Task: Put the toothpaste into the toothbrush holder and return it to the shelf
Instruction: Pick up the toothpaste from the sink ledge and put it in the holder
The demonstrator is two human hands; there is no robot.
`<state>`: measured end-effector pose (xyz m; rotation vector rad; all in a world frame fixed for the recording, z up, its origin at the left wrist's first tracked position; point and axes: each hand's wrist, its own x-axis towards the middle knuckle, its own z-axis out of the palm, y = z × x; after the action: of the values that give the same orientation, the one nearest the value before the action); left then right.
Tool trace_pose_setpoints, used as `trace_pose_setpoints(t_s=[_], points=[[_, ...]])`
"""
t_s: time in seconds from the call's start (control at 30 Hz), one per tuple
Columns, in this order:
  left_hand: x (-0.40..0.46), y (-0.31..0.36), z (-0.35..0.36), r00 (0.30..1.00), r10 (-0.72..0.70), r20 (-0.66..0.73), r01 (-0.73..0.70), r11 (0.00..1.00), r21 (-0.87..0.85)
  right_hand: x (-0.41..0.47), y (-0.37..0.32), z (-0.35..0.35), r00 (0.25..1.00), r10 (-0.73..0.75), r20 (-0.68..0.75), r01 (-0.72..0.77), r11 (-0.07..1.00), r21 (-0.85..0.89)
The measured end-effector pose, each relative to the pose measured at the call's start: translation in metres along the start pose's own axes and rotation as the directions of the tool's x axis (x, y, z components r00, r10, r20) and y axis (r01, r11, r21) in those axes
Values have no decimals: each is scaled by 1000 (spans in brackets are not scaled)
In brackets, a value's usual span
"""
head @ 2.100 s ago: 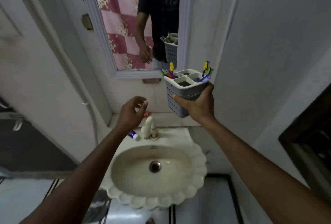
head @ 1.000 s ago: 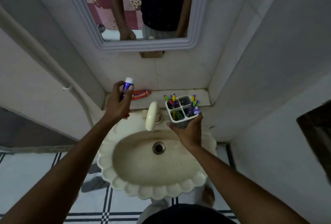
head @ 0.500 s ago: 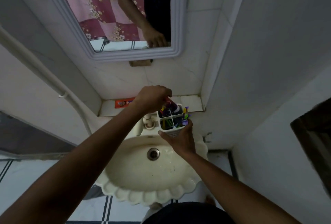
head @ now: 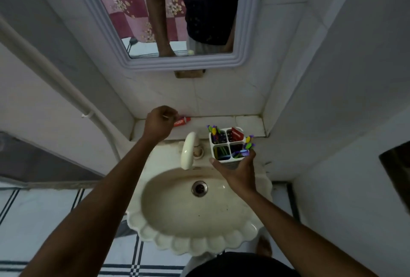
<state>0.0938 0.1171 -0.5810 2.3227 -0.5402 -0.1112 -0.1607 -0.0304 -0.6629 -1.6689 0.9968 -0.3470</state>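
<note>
Left hand (head: 160, 122), fingers curled closed over the near end of the red toothpaste tube (head: 182, 121), sits on the shelf (head: 248, 122). Tube's long axis runs 9 to 3 o'clock along the back wall, protruding toward 3. Right hand (head: 238, 170), clamped on the toothbrush holder (head: 228, 144), waits at roughly 4 o'clock from the tube.

Scalloped sink (head: 199, 241) (cream tap (head: 187, 150)), mirror (head: 184, 62)

A home bathroom; scalloped cream washbasin (head: 199, 239) with tap (head: 188, 150) at centre; framed mirror (head: 184, 63) above; tiled shelf (head: 248, 122); toothbrush holder (head: 226, 161) at centre right.
</note>
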Motion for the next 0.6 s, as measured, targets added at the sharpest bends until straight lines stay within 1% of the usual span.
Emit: trace_pose_setpoints(t_s=[0.07, 0.13, 0.27, 0.33, 0.37, 0.5, 0.57, 0.6], points=[[3, -31, 6, 997, -74, 20, 73, 996, 42, 0, -2, 4, 1000, -3, -17, 3, 1000, 7], [10, -61, 16, 991, -109, 74, 101, 990, 103, 2, -5, 9, 999, -10, -35, 10, 1000, 5], [28, -97, 39, 975, -58, 214, 1, 966, 257, 5, -8, 12, 999, -8, -31, 9, 1000, 9], [42, -102, 48, 958, -79, 275, -22, 938, 347, 7, -10, 11, 1000, -9, -23, 9, 1000, 10], [49, -103, 50, 952, -80, 297, -47, 917, 397, 8, -11, 13, 1000, -8, -23, 8, 1000, 5], [69, -103, 58, 938, 0, 346, -203, 809, 551, 13, -16, 16, 1000, -3, -16, 3, 1000, -4], [71, -103, 61, 927, -22, 375, -231, 754, 615, 16, -17, 15, 1000, 4, -14, -4, 1000, 1], [71, -102, 61, 926, -40, 375, -222, 748, 626, 17, -18, 15, 1000, 9, -10, -9, 1000, 3]])
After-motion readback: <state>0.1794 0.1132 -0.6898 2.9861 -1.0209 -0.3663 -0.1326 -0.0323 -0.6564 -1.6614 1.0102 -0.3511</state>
